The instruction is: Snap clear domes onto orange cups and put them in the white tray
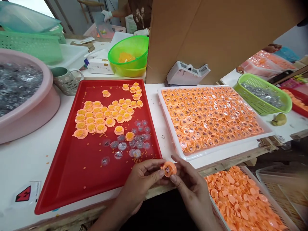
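Between my two hands, at the near edge of the table, is a small orange toy cup [169, 169] with a dark printed picture showing inside its rim. My left hand [144, 179] pinches its left side with thumb and fingers. On the right, the thumb of my right hand [190, 184] presses the cup's lower edge, its fingers curled behind. The red tray [64, 173] beside my left hand carries several orange cups on saucers [96, 117] and clear round discs [122, 146]. In the white tray [183, 157] past my right hand, rows of orange cups with printed discs [211, 118] are packed close.
At far left stands a pink tub [45, 109] of clear plastic pieces, next to a mug [64, 81]. Behind are a green bowl [141, 48], a tape dispenser [186, 73] and a cardboard panel [204, 35]. A bin of orange pieces [240, 195] sits low right. A gloved co-worker's hand [107, 15] shows behind.
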Tool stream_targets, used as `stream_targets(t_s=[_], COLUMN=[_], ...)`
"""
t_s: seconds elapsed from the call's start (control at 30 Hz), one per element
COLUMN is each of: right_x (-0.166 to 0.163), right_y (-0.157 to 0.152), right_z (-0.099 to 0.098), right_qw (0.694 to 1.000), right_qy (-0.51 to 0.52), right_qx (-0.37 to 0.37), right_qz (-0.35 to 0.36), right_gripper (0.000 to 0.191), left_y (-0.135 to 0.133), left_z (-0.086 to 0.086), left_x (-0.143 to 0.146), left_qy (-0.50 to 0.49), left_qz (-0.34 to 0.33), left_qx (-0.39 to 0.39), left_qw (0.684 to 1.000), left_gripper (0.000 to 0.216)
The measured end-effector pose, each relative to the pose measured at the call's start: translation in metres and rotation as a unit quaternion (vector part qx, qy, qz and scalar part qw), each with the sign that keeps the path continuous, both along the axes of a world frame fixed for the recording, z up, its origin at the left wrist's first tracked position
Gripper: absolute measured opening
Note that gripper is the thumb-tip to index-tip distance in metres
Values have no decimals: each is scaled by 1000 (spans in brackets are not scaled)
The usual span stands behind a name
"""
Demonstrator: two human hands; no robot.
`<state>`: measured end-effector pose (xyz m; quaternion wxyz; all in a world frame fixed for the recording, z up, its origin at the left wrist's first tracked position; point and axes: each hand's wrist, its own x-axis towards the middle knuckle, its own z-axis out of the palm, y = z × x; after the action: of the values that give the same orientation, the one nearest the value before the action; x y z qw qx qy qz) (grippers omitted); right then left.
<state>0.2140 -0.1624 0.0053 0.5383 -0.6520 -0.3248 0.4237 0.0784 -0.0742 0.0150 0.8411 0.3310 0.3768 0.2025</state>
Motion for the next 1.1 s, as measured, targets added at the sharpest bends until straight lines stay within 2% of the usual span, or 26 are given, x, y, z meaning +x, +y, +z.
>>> stream_targets(t_s=[0.1, 0.2, 0.3, 0.37, 0.43, 0.53, 0.6, 0.67, 0.73, 0.83, 1.0, 1.03, 1.1], right_x=[2, 12, 22, 25, 22, 12, 6, 2, 2, 2, -3, -3, 1], right_y=[-7, -13, -12, -8, -5, -5, -5, -4, -2, 1, 6, 7, 9], right_z=[-1, -11, -24, -29, -26, -14, -7, -4, -3, -2, 3, 3, 2], right_qw=[978, 917, 881, 888, 922, 989, 999, 992, 988, 989, 996, 996, 992], right_qy=[-205, -396, -462, -442, -376, -143, 27, 125, 154, 146, 82, 79, 102], right_qx=[25, 22, -21, -27, -17, -30, -34, -18, -6, -13, 6, 6, -14], right_qz=[24, 30, 105, 128, 89, 24, 5, 2, 15, 32, 26, 36, 72], right_gripper=[31, 28, 24, 25, 24, 24, 31, 37, 33, 24, 21, 21, 25], left_y=[-6, -7, -3, 0, 2, 2, 2, 3, 4, 2, -6, -6, -5], left_z=[-6, -13, -19, -20, -18, -9, -2, 5, 10, 12, 5, 3, 0], left_x=[3, 4, 0, -4, -7, -7, -6, -5, -5, -5, -6, -6, -7], left_qy=[27, 112, 144, 138, 135, 94, 23, -24, -16, 37, 148, 158, 150], left_qz=[-23, -35, 2, 15, 13, -25, -54, -58, -44, -36, -4, -4, -11], left_qx=[60, 163, 187, 180, 182, 171, 140, 123, 133, 184, 349, 357, 323], left_qw=[998, 980, 972, 974, 974, 981, 988, 990, 990, 982, 925, 921, 934], left_gripper=[28, 33, 29, 26, 25, 26, 27, 25, 23, 24, 21, 19, 19])
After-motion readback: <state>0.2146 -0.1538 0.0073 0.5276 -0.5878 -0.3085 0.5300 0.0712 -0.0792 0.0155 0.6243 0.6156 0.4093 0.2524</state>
